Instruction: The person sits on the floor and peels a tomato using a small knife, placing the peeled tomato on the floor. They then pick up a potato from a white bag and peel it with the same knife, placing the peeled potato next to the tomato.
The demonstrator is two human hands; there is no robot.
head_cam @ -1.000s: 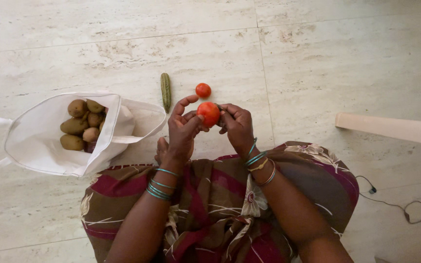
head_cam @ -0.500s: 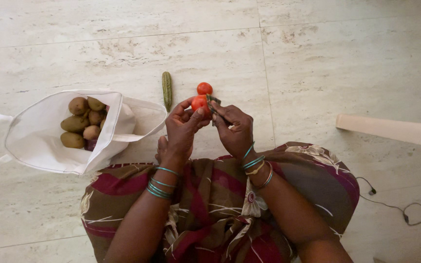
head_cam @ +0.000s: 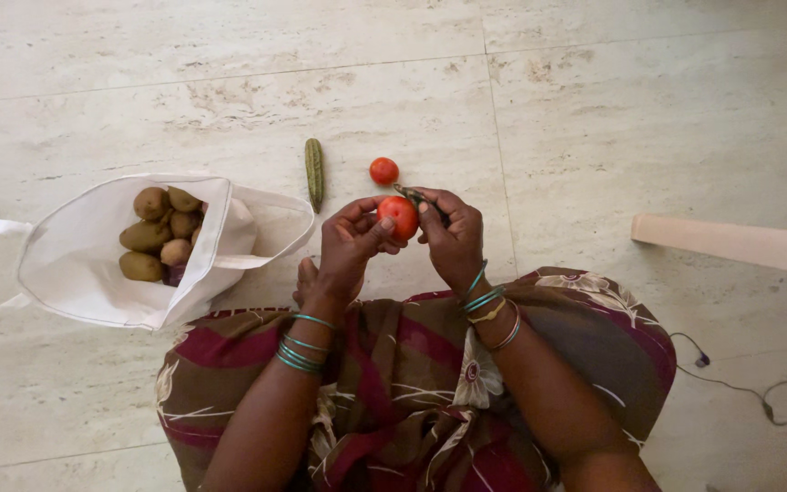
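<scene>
While one round red tomato (head_cam: pixel 383 170) already lies on the pale stone floor (head_cam: pixel 594 109), the left hand (head_cam: pixel 348 244) pinches a second red tomato (head_cam: pixel 399 217); the right hand (head_cam: pixel 453 232) grips a small green stem piece (head_cam: pixel 409 193); brown potatoes (head_cam: pixel 158 232) remain bagged.

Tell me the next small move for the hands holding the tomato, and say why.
Probably pull the green stem piece away with the right hand: that hand pinches it at the top of the tomato, which the left hand steadies. A second tomato already lies on the floor beside a green gourd.
</scene>
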